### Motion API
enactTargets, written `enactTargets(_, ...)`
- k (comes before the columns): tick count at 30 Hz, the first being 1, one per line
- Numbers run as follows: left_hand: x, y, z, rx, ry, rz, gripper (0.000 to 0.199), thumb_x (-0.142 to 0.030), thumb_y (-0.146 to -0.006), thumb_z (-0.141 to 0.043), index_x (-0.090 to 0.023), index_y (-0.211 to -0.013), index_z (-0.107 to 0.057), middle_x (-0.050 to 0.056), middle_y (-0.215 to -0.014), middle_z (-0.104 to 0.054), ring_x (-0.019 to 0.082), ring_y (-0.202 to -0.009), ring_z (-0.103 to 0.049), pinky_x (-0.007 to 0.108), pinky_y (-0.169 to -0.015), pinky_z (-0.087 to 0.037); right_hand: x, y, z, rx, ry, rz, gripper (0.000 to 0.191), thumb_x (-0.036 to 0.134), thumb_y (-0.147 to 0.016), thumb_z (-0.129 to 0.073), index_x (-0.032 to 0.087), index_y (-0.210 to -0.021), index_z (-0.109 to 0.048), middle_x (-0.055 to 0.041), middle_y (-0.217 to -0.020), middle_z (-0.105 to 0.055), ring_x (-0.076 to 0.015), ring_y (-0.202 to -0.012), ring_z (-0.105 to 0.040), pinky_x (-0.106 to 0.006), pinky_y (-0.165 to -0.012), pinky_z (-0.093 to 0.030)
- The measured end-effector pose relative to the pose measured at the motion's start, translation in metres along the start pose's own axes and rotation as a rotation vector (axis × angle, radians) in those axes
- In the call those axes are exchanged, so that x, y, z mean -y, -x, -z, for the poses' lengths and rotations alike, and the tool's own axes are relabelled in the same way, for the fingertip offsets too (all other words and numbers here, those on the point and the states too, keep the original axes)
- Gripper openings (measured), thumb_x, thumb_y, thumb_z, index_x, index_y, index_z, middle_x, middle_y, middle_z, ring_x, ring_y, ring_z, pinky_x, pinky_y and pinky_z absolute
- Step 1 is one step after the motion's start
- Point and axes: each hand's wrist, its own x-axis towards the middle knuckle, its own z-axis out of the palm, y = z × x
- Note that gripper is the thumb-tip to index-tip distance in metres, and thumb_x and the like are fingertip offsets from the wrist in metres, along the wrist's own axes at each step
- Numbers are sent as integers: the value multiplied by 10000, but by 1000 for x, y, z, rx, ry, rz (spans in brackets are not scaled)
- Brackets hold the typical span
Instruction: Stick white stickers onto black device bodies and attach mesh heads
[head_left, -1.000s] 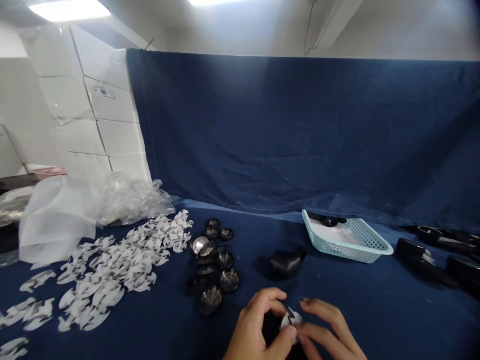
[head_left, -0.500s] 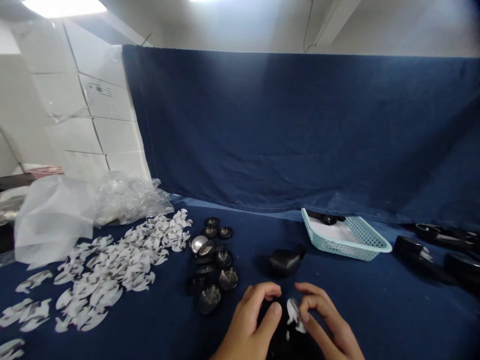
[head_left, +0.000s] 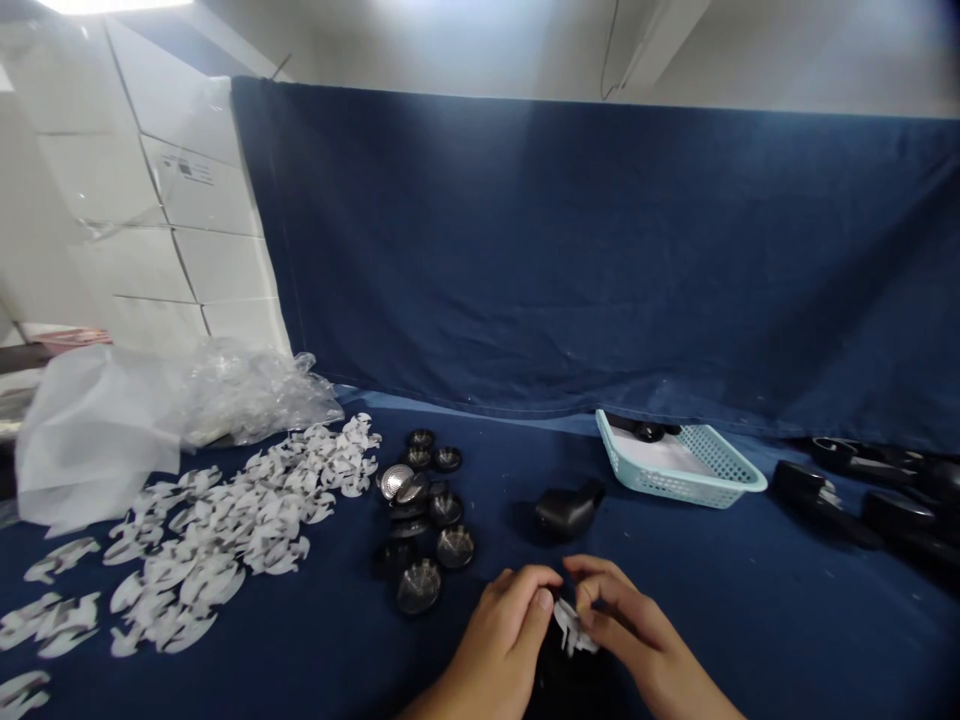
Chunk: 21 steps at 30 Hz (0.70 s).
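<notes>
A dark blue curtain (head_left: 585,260) hangs along the far edge of the tabletop (head_left: 300,660), which is covered in blue cloth. Toward the far left corner rises a stack of white boxes (head_left: 217,190), a printed label on one of them. In front of the stack lie a milky plastic sheet (head_left: 97,430) and a crumpled clear bag (head_left: 247,390), side by side. A broad pile of white pieces (head_left: 240,510) spreads over the left part of the tabletop, with a few stray ones nearer the left edge.

Several long black parts (head_left: 821,500) lie together toward the right edge. Between them and the middle, near the far edge, sits a light blue basket (head_left: 675,485) holding a white sheet and a black item.

The left hand (head_left: 499,640) and the right hand (head_left: 645,640) face each other toward the near edge, right of the middle. The right hand's grip is closed, its fingertips pinching a single white piece (head_left: 571,628). The left hand's grip is almost closed, thumb and forefinger close together just beside that piece; whether it has hold of anything I cannot tell.

A dark object (head_left: 562,690) shows below the hands, its shape unclear. Beyond them lies a curved black part (head_left: 568,512). Round black cups (head_left: 418,585) cluster left of it, some touching, with a silvery perforated disc (head_left: 395,481) among them.
</notes>
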Motion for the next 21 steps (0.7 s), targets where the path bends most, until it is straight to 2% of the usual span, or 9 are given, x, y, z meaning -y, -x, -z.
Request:
enactTargets(4, -5, 1, 1, -8, 12, 3, 331, -364, -1032, -372, -279, -1202, -643, 23, -1195, -675, 232, -1163, -575, 363, -1061, -381, -1, 1, 0, 18, 26, -3, 348, 575, -863, -580, 239, -773, -595, -95, -1312, -546, -320, -1306, -454, -501, -1131, -293)
enactTargets(11, -7, 1, 1, -40, 43, -33, 299, -333, -1029, -393, -256, -1163, -649, 30, -1136, -683, 223, -1096, -604, 327, -998, -422, 5, 2, -2, 6, 135, 48, 295, 515, -887, -551, 241, -784, -587, -93, -1268, -551, -310, -1321, -428, -488, -1130, -294)
enactTargets(17, -10, 5, 3, -139, 100, -248, 235, -259, -1008, -419, -208, -998, -648, 52, -1042, -651, 207, -1021, -607, 320, -950, -436, 5, 4, -4, -14, 135, 46, 256, 492, -906, -527, 252, -856, -601, -72, -1266, -558, -274, -1276, -482, -439, -1107, -339)
enactTargets(21, -15, 7, 7, -143, 53, -299, 243, -220, -983, -456, -203, -844, -654, 53, -1028, -653, 208, -1004, -604, 325, -928, -429, 0, 6, -5, -15, 141, 76, 243, 506, -910, -542, 274, -896, -610, -46, -1232, -586, -247, -1264, -499, -382, -1089, -372)
